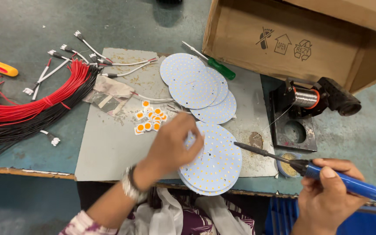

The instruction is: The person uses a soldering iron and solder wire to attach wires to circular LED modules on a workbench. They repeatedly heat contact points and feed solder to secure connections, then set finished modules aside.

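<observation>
Two hands apart: left hand (170, 141) pinching round dotted board (216, 163); right hand (327, 191) gripping blue soldering iron (310, 169).

Two bare hands low in the frame, one reaching in, one gripping.

The left hand (170, 143) comes up from the lower left, forearm bare and angled toward the centre of the frame, a band and bracelet at the wrist; its back faces the camera and its fingers (194, 140) curl downward. The right hand (329, 185) sits at the lower right, fingers wrapped tight in a closed grip, thumb laid on top pointing left.
</observation>
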Demonstrator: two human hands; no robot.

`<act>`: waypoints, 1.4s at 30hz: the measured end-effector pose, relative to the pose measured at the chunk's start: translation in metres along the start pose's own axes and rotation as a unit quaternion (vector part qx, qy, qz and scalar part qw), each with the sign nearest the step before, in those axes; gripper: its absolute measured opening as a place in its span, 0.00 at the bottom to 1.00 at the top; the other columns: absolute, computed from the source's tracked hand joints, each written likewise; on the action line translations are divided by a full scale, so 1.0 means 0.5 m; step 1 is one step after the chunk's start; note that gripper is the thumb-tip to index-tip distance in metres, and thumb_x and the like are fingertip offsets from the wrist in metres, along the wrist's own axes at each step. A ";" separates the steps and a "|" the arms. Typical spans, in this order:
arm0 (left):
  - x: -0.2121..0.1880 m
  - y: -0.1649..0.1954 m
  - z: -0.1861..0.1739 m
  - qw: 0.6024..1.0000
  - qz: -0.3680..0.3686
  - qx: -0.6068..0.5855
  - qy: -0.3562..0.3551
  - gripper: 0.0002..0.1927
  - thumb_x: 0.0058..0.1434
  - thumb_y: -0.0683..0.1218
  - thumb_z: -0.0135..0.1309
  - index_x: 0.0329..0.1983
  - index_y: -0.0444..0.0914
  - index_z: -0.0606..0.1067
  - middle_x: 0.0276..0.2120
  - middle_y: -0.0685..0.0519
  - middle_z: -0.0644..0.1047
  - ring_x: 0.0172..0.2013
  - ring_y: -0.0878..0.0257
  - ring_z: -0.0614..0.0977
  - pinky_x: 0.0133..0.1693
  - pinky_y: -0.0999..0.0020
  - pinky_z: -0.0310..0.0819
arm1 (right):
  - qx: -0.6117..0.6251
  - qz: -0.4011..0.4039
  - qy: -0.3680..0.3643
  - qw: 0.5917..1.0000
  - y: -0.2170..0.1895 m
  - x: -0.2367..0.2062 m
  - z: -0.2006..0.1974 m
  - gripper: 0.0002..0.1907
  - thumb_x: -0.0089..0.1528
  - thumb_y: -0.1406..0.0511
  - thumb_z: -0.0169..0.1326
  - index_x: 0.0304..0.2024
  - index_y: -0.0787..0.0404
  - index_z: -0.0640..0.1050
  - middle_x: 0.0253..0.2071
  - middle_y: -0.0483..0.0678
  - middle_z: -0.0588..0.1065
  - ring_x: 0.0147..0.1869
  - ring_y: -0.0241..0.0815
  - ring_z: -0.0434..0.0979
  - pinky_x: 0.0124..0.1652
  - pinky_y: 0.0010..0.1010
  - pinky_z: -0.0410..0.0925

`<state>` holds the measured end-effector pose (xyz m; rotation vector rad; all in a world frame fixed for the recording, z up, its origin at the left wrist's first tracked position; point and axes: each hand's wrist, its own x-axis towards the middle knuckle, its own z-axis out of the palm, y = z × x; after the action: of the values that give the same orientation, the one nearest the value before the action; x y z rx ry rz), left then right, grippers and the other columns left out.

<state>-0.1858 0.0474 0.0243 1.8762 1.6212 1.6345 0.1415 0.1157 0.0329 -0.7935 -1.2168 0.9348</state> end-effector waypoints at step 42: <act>-0.052 0.071 -0.028 0.987 0.092 0.095 -0.091 0.06 0.58 0.41 0.59 0.33 0.37 0.73 0.40 0.50 0.73 0.37 0.53 0.78 0.40 0.58 0.72 | -0.140 0.031 -0.130 0.981 -0.083 0.027 0.128 0.06 0.64 0.68 0.59 0.37 0.68 0.79 0.23 0.45 0.74 0.23 0.28 0.70 0.23 0.16 0.60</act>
<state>-0.1708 0.0063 0.0390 2.2571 1.6187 1.3611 0.0863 0.1115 0.0874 -0.9575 -1.5841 0.9517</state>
